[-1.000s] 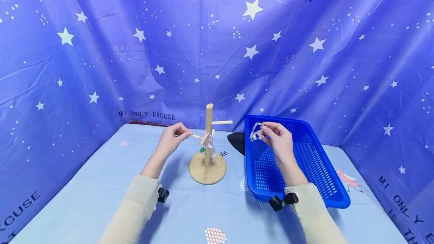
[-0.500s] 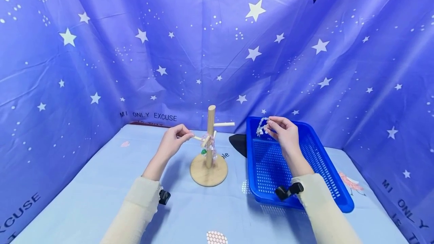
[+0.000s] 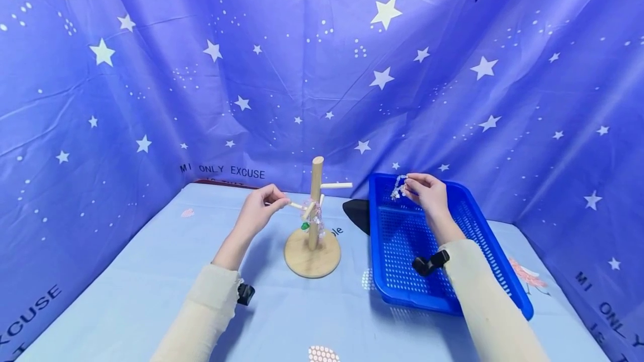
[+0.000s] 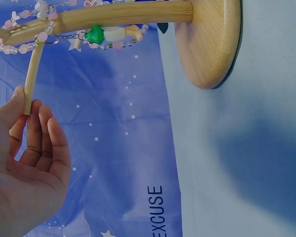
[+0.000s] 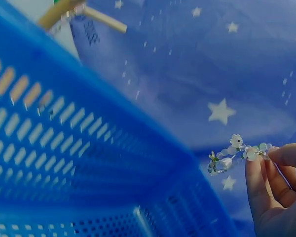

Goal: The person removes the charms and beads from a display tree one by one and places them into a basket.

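My left hand (image 3: 260, 208) pinches the end of a peg (image 4: 33, 74) on the wooden stand (image 3: 316, 177), which stands upright on its round base. Pink and clear beaded bracelets (image 4: 24, 48) hang about the post, one with a green and white charm (image 4: 94, 34). Over the far end of the blue basket (image 3: 402, 295), my right hand (image 3: 430, 197) pinches a clear beaded bracelet (image 5: 232, 154) between thumb and fingers. White flower-shaped beads show on it in the right wrist view, and its loop dangles to the left of the fingertips.
The basket, with perforated walls, stands right of the stand on a light blue cloth (image 3: 282, 317). A bare peg (image 3: 337, 185) sticks out from the post toward the basket. A purple star-printed curtain (image 3: 302, 71) surrounds the table at the back and sides.
My right hand has moved right and slightly up with the bracelet, farther from the stand. My left hand keeps its pinch on the peg. The head view has shifted slightly.
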Demonstrator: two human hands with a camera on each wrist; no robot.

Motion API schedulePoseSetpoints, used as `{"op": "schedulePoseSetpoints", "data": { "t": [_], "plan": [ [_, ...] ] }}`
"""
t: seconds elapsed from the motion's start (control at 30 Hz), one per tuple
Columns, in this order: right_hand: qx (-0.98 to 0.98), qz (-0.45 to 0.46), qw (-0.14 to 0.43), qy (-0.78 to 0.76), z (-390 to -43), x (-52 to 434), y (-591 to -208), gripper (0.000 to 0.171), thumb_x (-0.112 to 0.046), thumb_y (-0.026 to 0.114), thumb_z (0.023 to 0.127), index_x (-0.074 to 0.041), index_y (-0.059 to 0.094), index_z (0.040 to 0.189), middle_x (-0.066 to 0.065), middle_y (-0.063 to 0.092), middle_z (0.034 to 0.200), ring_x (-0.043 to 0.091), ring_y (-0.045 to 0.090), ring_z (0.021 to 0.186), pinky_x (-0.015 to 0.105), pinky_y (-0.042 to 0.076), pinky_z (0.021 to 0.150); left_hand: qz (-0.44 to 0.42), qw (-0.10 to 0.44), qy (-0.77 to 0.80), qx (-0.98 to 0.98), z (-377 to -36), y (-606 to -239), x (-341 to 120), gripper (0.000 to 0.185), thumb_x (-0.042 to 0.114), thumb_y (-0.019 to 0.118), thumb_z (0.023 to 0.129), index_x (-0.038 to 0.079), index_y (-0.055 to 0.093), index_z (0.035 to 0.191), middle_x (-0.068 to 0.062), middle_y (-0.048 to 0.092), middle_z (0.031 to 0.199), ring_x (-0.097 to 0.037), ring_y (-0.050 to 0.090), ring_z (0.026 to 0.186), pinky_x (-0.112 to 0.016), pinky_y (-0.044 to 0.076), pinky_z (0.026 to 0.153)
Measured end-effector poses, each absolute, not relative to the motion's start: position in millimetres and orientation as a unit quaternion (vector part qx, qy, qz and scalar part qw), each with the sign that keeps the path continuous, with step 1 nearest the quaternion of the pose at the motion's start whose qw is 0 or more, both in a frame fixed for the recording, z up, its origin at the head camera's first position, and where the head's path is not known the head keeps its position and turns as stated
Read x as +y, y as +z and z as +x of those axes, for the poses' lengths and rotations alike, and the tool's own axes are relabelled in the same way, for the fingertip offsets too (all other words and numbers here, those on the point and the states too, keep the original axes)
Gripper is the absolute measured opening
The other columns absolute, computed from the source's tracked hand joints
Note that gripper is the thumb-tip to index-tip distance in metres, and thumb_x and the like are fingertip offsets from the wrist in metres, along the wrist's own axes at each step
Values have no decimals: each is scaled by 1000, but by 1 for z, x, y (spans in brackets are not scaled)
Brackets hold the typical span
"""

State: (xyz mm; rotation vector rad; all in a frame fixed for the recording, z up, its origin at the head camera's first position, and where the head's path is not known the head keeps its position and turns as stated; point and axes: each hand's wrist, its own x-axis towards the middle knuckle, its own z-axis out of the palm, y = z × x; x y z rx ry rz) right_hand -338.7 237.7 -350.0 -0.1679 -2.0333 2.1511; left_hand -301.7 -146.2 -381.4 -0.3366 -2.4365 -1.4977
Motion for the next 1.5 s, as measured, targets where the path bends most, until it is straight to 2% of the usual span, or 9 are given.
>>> {"op": "schedulePoseSetpoints", "data": {
  "t": [0.27,0.57,0.7,0.87,0.97,1.07,1.2,1.33,1.5],
  "plan": [
    [-742,-80,18,666,-352,248,-372,38,-4,58,99,12,51,133,-10,65,74,0,65,69,17,58,74,-111,129,-517,-839,-296,-387,-144,10,15,71,92,6,68,89,-12,72,90,-13,57,75,-23,44,63],
    [-791,-80,-109,597,-364,259,-391,40,-2,51,101,15,46,137,2,62,91,4,63,72,24,60,79,-118,133,-525,-832,-296,-386,-143,10,14,71,92,5,68,89,-12,71,88,-13,56,73,-21,44,62],
    [-811,-91,-120,566,-367,267,-399,39,-3,52,101,15,47,135,6,64,96,4,64,73,24,60,79,-120,135,-521,-834,-297,-385,-143,10,14,71,92,5,67,89,-12,71,87,-12,57,73,-22,45,62],
    [-793,-78,-129,590,-370,278,-403,30,-2,58,98,15,56,123,5,69,86,7,67,71,23,60,72,-120,138,-519,-835,-300,-384,-144,11,15,72,92,5,67,89,-12,72,88,-10,58,73,-22,46,63],
    [-793,-73,-132,590,-371,279,-404,31,-3,56,99,15,55,124,7,69,91,7,67,74,24,60,75,-119,140,-519,-835,-301,-383,-145,12,16,72,91,5,67,89,-12,72,89,-9,58,73,-22,47,64],
    [-811,-76,-132,565,-370,278,-402,39,-7,50,103,15,47,135,19,68,114,9,69,84,29,59,87,-118,142,-516,-836,-301,-382,-146,12,15,72,91,4,67,89,-13,72,89,-9,57,73,-22,47,64],
    [-830,-85,-131,535,-364,275,-397,43,-11,42,106,14,40,142,32,47,145,30,66,115,41,50,105,-115,141,-518,-836,-301,-381,-147,11,14,71,92,4,67,89,-13,72,91,-11,57,74,-22,45,63],
    [-832,-91,-122,533,-360,276,-393,46,-13,39,107,13,36,145,33,33,154,43,45,138,48,41,113,-117,142,-516,-837,-300,-381,-146,12,16,71,92,4,67,89,-14,72,92,-11,56,74,-22,45,63],
    [-823,-85,-104,552,-355,279,-390,50,-19,41,107,9,34,148,29,31,157,42,40,142,46,40,115,-117,143,-516,-836,-300,-381,-145,11,14,71,92,4,67,89,-13,72,91,-9,56,72,-22,44,61]
  ]
}}
